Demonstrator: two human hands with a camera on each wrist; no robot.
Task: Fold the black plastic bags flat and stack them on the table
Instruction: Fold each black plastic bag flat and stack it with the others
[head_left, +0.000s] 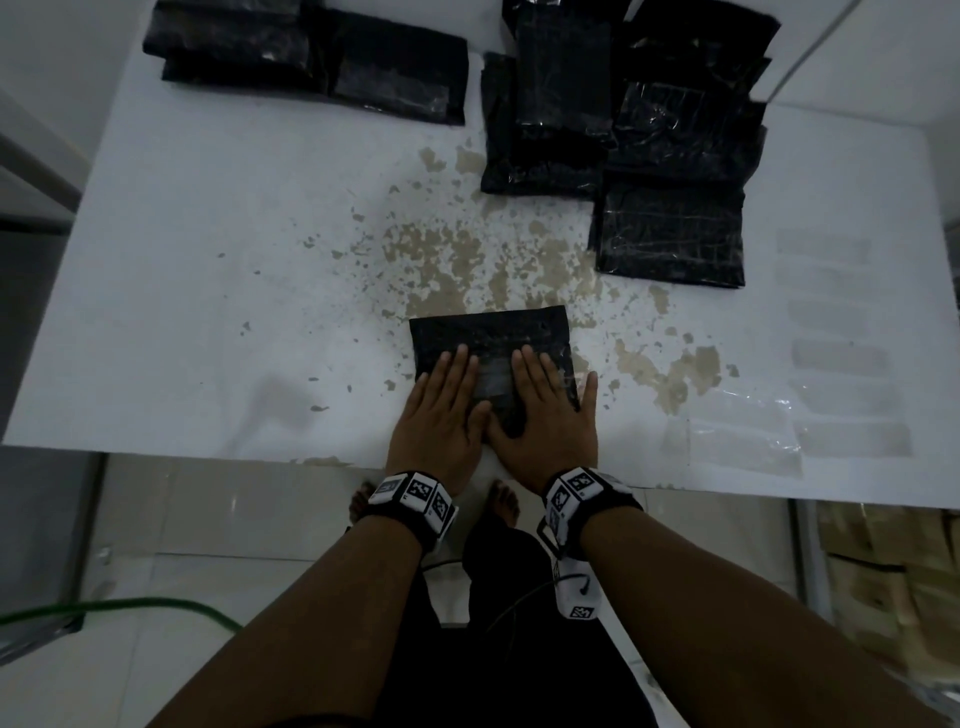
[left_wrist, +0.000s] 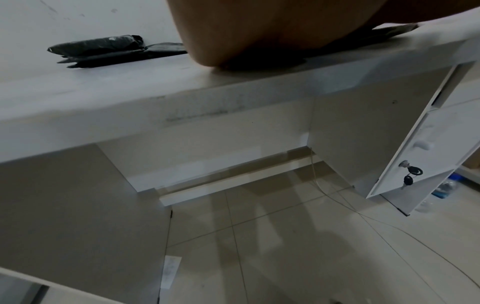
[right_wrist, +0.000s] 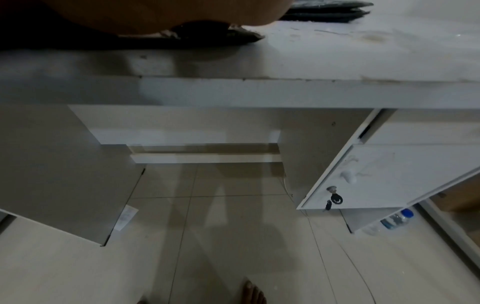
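Note:
A folded black plastic bag (head_left: 488, 332) lies flat near the front edge of the white table (head_left: 208, 312). Both hands press on it side by side with straight fingers: my left hand (head_left: 441, 405) on its left half, my right hand (head_left: 545, 410) on its right half. A pile of folded black bags (head_left: 311, 57) sits at the back left, and a larger heap of black bags (head_left: 649, 130) at the back right. In the left wrist view my palm (left_wrist: 233, 37) rests on the bag, with the back-left pile (left_wrist: 103, 51) behind. In the right wrist view the bag's edge (right_wrist: 233, 39) shows under my palm.
The tabletop is worn, with brown patches (head_left: 467, 260) in the middle. Clear tape strips (head_left: 831, 364) mark its right side. Below the table are a drawer unit with keys (right_wrist: 335, 197), a water bottle (right_wrist: 397, 218), tiled floor, a green hose (head_left: 130, 605) and my bare feet (head_left: 504, 504).

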